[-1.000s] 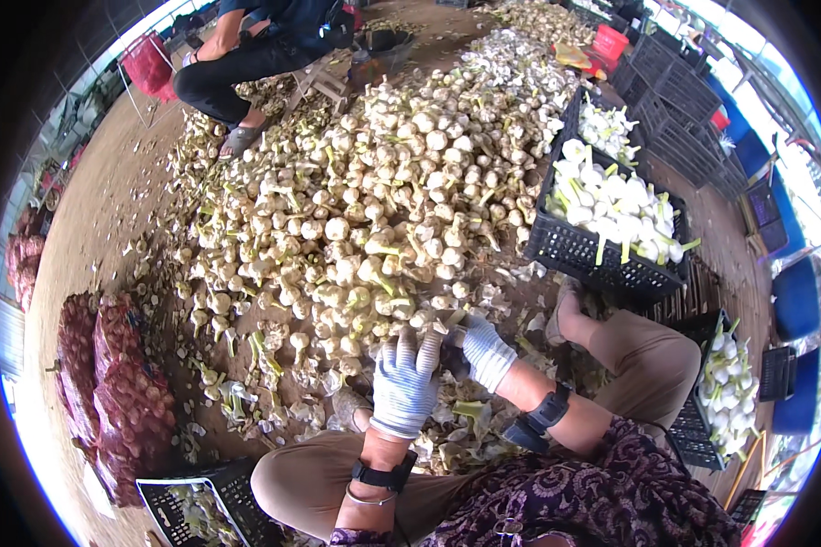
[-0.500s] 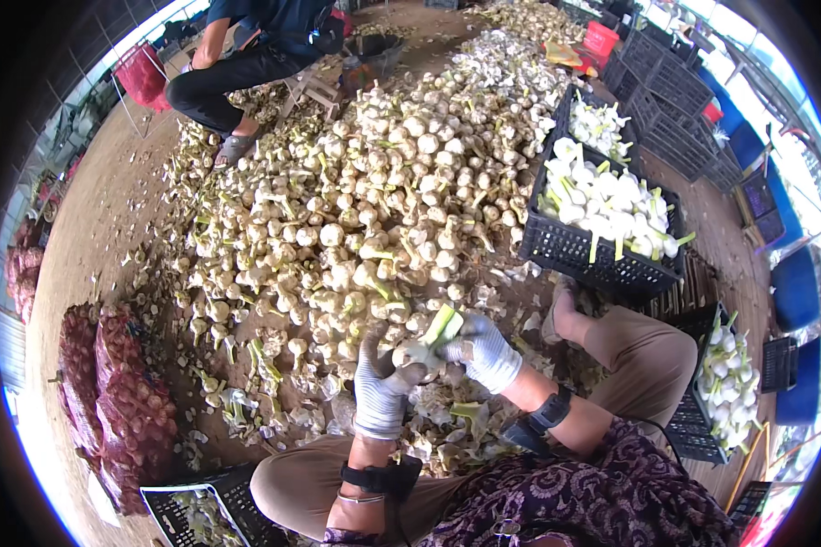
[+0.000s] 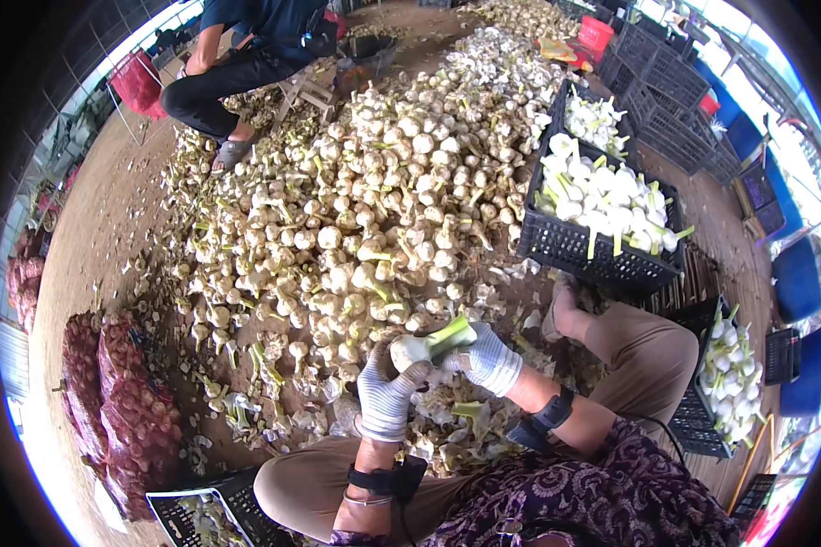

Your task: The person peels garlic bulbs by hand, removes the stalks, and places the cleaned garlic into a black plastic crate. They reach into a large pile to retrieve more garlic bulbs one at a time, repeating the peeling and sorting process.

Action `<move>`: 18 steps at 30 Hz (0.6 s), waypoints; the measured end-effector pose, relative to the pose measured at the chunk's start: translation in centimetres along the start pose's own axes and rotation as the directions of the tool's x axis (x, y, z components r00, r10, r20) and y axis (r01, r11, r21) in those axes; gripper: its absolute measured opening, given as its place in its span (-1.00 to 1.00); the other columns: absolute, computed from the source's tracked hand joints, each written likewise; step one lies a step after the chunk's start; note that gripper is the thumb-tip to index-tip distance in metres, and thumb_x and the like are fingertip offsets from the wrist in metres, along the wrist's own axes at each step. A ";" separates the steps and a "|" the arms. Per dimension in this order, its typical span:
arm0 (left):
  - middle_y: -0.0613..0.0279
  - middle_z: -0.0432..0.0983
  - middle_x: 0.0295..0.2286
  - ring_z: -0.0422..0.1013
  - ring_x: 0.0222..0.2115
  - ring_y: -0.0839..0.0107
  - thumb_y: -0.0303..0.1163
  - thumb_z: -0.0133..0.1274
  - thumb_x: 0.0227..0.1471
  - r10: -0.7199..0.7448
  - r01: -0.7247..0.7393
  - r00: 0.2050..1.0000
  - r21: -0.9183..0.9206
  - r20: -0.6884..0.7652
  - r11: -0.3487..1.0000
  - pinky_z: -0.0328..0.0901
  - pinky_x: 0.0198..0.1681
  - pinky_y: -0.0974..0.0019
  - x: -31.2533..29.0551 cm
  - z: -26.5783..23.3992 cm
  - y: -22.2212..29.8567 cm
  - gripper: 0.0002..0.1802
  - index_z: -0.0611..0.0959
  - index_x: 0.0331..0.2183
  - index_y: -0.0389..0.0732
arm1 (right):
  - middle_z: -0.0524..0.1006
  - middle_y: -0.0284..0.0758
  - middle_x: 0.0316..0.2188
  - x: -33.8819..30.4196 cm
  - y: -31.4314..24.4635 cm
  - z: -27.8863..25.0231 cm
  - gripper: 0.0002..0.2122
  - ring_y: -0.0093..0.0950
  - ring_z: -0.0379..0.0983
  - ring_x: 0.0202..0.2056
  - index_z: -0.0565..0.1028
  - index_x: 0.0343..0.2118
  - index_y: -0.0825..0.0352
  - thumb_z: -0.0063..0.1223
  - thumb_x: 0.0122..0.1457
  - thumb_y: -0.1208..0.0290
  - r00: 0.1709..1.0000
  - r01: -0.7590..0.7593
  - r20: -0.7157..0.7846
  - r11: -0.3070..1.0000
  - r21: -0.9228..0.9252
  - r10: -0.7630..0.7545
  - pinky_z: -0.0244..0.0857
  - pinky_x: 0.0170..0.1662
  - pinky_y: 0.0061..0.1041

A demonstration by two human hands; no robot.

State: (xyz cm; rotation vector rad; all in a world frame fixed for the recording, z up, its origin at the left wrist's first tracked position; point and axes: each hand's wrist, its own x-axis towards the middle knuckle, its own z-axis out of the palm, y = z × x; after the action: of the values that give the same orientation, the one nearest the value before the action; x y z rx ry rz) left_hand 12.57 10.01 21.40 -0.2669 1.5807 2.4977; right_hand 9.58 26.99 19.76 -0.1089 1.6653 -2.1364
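Observation:
My left hand (image 3: 385,397), in a white knit glove, grips the round head of a garlic bulb (image 3: 414,349) with a green stalk. My right hand (image 3: 489,358), also gloved, touches the stalk end of the same bulb from the right. Both hands are held above my lap, just in front of the near edge of a big heap of garlic bulbs (image 3: 374,191) on the ground. Cut stalks and husks (image 3: 465,416) lie under my hands.
A black crate (image 3: 575,246) of trimmed white bulbs stands to the right, another crate (image 3: 702,428) by my right knee. Red mesh sacks (image 3: 119,401) lie at left. Another person (image 3: 246,55) sits at the far side of the heap. Stacked empty crates (image 3: 666,82) stand at the back right.
My hands reached into the heap's near edge, took up a bulb and lifted it toward me. The view has shifted slightly.

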 end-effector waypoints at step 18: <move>0.19 0.46 -0.53 0.38 -0.64 0.47 -0.01 0.09 -0.14 -0.222 0.223 0.974 -0.301 0.040 0.927 0.25 -0.71 0.50 0.5 -1.2 -0.3 -0.40 0.45 -0.16 -0.27 | 0.47 -0.40 -0.34 0.9 1.4 -1.0 -0.71 -0.62 0.36 -0.32 0.39 -0.13 0.44 0.01 0.07 0.48 0.991 0.072 0.094 0.980 0.186 -0.091 0.26 -0.21 -0.63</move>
State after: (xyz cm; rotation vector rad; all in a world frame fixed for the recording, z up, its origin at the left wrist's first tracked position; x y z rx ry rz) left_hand 12.25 9.14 20.51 -0.4529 1.0861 2.5455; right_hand 8.89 27.33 17.96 -0.2310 1.4230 -2.2924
